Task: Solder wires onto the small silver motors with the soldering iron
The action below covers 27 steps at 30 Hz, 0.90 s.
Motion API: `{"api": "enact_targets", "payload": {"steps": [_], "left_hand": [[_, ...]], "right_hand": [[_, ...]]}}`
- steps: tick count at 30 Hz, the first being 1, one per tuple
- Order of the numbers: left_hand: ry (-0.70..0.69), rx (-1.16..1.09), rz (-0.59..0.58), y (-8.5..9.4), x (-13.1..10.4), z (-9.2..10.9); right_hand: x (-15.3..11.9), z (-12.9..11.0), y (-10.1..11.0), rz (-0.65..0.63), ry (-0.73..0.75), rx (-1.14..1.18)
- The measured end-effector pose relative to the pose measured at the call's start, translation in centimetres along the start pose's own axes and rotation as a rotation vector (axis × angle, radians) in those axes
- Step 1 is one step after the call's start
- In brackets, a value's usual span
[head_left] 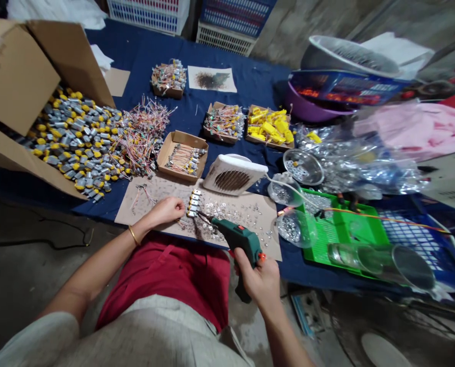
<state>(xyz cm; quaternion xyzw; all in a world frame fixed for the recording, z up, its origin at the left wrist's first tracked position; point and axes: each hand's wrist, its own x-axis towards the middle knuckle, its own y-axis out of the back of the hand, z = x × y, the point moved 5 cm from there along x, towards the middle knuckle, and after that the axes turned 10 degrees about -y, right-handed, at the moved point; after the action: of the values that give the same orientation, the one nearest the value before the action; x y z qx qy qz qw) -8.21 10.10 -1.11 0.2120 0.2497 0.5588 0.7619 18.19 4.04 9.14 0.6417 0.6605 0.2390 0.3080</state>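
Currently, in the head view: gripping a green soldering gun point(237, 234) in the right hand point(263, 278), tip close to a row of small parts point(193, 203) on cardboard point(126, 204).
With the left hand point(169, 209) curled closed, just beside the row; cannot tell whether pinching anything.

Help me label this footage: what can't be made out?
Head view: whether the left hand holds anything; its curled fingers hide that.
Head view: part of the green tool; the right hand covers it.
Head view: the left end of the cardboard box; the picture's edge cuts it off.
Head view: contents of the grey basin; blurred.
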Motion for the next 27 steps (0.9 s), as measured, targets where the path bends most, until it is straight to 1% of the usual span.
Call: {"api": "enact_targets", "payload": {"steps": [5,8,13,18,21,22,24,27], "left_hand": [[-0.024,0.002,-0.004,-0.1,0.0,0.1],[-0.027,-0.013,-0.004,0.0,0.0,0.2],[-0.048,-0.017,-0.024,0.1,0.1,0.4],[-0.061,-0.018,-0.017,0.0,0.1,0.5],[-0.066,-0.106,-0.016,0.3,-0.2,0.3],[-0.071,-0.16,-0.031,0.5,-0.4,0.2],[-0.097,-0.258,-0.097,0.7,-0.8,0.2],[-0.134,-0.287,-0.237,0.8,-1.3,0.4]], "right_hand": [[-1.7,1.7,-0.2,0.098,-0.149,0.099],[-2.5,2.2,-0.3,0.143,-0.219,0.185],[-2.8,2.1,-0.1,0.143,-0.207,0.205],[-2.9,2.0,0.0,0.165,-0.214,0.221],[-3.1,2.0,-0.3,0.151,-0.233,0.255],[-3.2,2.0,-0.5,0.144,-0.235,0.264],[-3.3,2.1,-0.7,0.139,-0.23,0.272],[-3.4,2.4,-1.1,0.134,-0.225,0.286]]}}
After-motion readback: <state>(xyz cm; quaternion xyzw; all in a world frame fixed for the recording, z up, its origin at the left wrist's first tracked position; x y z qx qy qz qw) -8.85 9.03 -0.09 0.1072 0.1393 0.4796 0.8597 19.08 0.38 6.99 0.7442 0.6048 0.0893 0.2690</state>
